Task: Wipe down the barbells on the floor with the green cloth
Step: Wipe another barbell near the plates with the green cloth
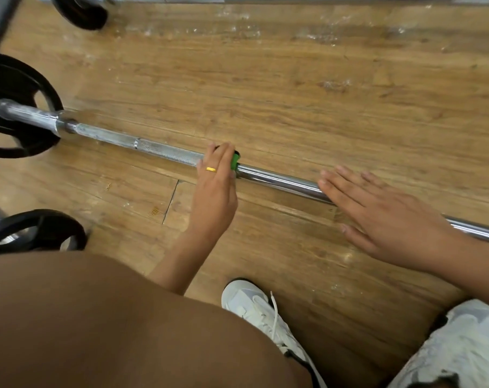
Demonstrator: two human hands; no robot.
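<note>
Left fingers (222,156) seemingly wrap green cloth (234,162) around barbell (165,152) on wooden floor (293,93).

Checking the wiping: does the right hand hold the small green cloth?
No, the left hand grips the cloth on the silver steel barbell; the right hand is open.

Bright, even light, glare streaks along the chrome barbell (279,182), motion blur and bowed wide-angle edges.

Head camera looks steeply down, close over the floor (293,93).
</note>
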